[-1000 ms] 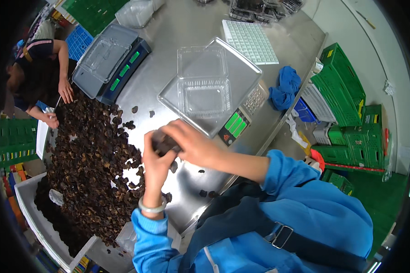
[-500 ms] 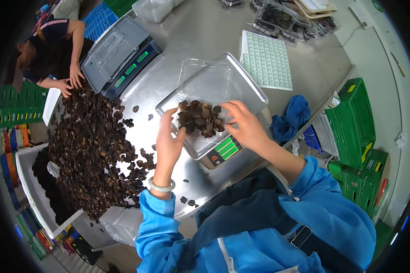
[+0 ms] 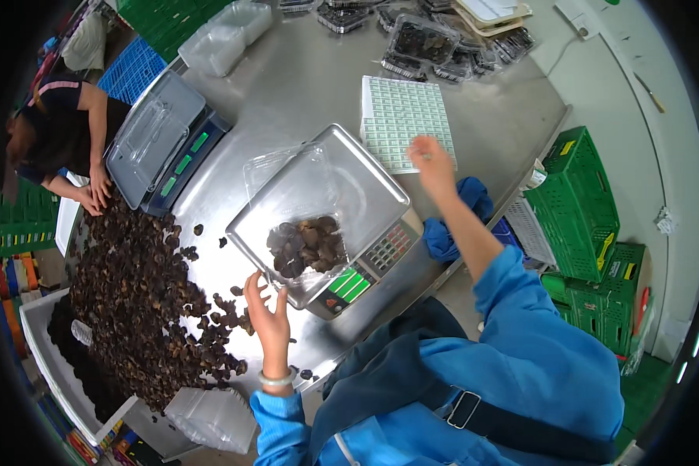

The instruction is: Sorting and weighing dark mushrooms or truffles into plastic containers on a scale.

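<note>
Half a second back, both hands cupped over the clear plastic clamshell tray [image 3: 307, 233], dropping dark pieces in; now pulled apart, tray left untouched on the scale. Nearest, left hand [image 3: 268, 311] drawn back to the near edge of the stainless steel table [image 3: 311, 78], just beside the scale's front corner, palm up and tilted toward the tray, fingers loosely spread and slightly curled, holding nothing; pale bangle at the wrist, blue sleeve below. To its left, touching distance, the spread heap of dark brown dried mushrooms [image 3: 132, 303] across the table's left part, a few loose pieces scattered near the hand.

Next out, silver electronic weighing scale with green display [image 3: 353, 276], set diagonally, display facing the near right. On its platter, the clamshell tray lying open, long axis running from near right to far left: filled half nearer, with a small mound of the dark mushrooms, empty lid half hinged away toward the far left.

Farther right, right hand [image 3: 431, 159] stretched well away from the tray, arm extended over a crumpled blue cloth [image 3: 458, 217], fingers bent down onto the near edge of a white sheet of small green-printed labels [image 3: 404, 120]; whether anything pinched, cannot tell.
</note>
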Action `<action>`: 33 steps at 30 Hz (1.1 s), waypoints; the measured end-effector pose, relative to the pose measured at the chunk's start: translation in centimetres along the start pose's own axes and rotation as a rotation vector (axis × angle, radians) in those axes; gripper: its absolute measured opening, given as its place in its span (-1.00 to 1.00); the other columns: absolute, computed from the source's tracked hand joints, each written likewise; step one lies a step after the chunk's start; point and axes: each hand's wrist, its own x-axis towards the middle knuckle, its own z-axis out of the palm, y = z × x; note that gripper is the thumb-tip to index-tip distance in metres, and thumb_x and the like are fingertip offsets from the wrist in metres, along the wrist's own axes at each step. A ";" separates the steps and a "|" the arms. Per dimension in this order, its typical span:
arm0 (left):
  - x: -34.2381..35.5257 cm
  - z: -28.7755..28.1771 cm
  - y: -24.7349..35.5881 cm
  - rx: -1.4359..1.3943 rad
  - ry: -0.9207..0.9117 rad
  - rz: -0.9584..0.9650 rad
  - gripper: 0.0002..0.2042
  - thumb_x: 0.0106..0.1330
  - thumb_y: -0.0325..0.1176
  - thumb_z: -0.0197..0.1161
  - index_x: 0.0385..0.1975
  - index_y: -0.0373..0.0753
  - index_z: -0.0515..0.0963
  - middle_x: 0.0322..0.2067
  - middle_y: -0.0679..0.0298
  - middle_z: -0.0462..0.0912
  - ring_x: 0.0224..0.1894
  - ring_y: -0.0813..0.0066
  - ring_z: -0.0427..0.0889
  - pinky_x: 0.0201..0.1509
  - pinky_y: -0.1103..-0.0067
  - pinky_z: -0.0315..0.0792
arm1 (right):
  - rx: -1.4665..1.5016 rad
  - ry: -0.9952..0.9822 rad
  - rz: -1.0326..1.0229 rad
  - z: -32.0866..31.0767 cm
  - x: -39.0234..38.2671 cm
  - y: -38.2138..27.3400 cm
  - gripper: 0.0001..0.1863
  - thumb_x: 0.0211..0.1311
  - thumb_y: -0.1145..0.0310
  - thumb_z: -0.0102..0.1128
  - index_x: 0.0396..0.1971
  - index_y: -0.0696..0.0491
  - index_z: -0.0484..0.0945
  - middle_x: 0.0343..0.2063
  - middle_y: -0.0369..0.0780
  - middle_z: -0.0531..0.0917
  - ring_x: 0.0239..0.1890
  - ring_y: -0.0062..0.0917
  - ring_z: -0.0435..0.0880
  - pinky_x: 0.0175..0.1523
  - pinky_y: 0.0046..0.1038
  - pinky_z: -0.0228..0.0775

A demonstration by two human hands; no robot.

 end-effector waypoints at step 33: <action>-11.1 -1.0 2.4 -1.006 -0.157 -0.220 -0.51 0.43 -0.30 0.26 0.30 -0.30 0.35 0.06 0.18 0.57 -0.02 0.46 0.60 0.08 0.53 0.48 | -0.270 -0.300 -1.312 -8.7 -12.2 -16.7 -0.70 0.06 0.51 0.26 -0.17 0.22 0.71 -0.18 -0.08 0.75 -0.08 -0.19 0.75 -0.05 -0.25 0.63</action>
